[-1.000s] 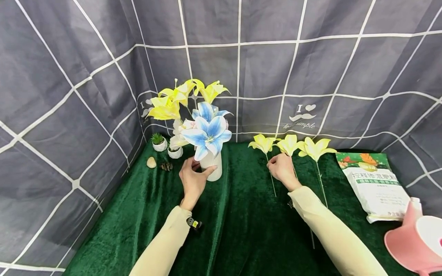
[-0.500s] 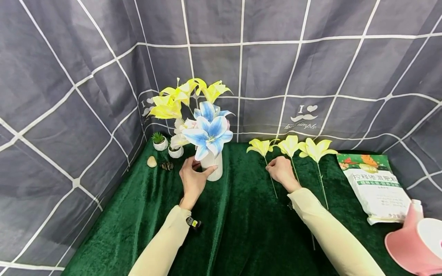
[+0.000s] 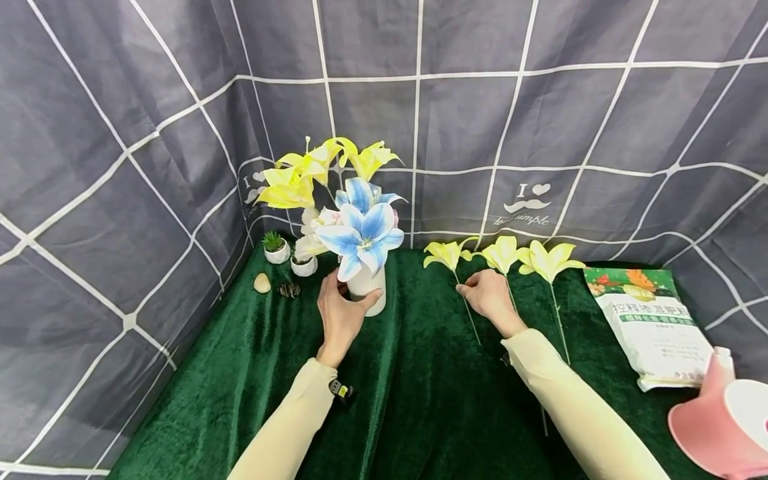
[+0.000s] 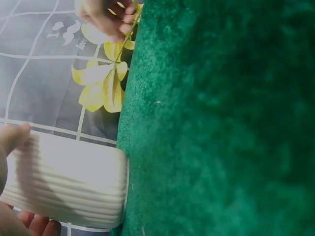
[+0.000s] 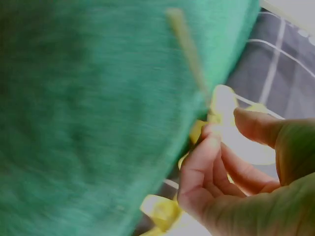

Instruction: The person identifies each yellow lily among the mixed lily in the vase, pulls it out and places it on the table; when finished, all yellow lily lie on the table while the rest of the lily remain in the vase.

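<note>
My left hand grips a white ribbed vase, thumb on the near side. Blue lilies, yellow lilies and pale blossoms rise from the vase. In the left wrist view the vase stands on green cloth between thumb and fingers. To the right, my right hand pinches the stem of a loose yellow lily. Its bloom points away from me and its lower stem reaches back over the cloth. The right wrist view is blurred, with the bloom partly behind the fingers.
Two more yellow lilies, one in the middle and one farther right, lie beside the right hand. A white-and-green bag and pink watering can are at right. Potted succulents, a stone and a pinecone are left.
The right hand has shifted slightly left with the pinched lily, whose bloom has moved left, away from the middle one. The left hand stays on the vase, with its wrist slightly farther right.
</note>
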Motion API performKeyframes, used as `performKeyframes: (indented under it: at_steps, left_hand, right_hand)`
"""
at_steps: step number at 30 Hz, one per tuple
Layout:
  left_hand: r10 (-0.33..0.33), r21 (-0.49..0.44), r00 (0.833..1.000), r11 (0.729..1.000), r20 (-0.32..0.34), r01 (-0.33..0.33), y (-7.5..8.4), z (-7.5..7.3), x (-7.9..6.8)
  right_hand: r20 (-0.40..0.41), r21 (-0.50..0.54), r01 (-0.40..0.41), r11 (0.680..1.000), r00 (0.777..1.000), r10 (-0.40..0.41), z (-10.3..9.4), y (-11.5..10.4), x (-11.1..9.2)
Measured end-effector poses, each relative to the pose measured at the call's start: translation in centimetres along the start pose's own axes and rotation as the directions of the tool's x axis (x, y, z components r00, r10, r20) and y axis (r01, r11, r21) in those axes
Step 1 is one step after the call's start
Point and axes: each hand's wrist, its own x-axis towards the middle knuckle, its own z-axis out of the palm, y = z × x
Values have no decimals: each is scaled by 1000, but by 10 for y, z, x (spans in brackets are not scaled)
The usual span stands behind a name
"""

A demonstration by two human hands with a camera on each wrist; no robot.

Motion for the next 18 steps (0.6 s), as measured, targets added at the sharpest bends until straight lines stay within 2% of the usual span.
performKeyframes:
  at_steps: [4, 9, 13, 18]
  left_hand:
    - [-25, 13, 1000, 1000, 10, 25, -1, 1, 2]
    - [-22, 3, 999, 1000, 38, 21, -4, -2, 6]
    - [-5, -6, 999, 1000, 44, 6, -6, -6, 8]
    - [23, -5, 997, 1000, 68, -22, -8, -9, 10]
  right_hand:
    - [-92, 57, 59, 997, 994, -54, -19, -16, -2]
    - [-162, 173, 110, 979, 983, -82, -50, -52, 0]
    - [-180, 287, 155, 945, 978, -106, -66, -86, 5]
    - [-180, 431, 204, 879, 974, -138, -73, -123, 16]
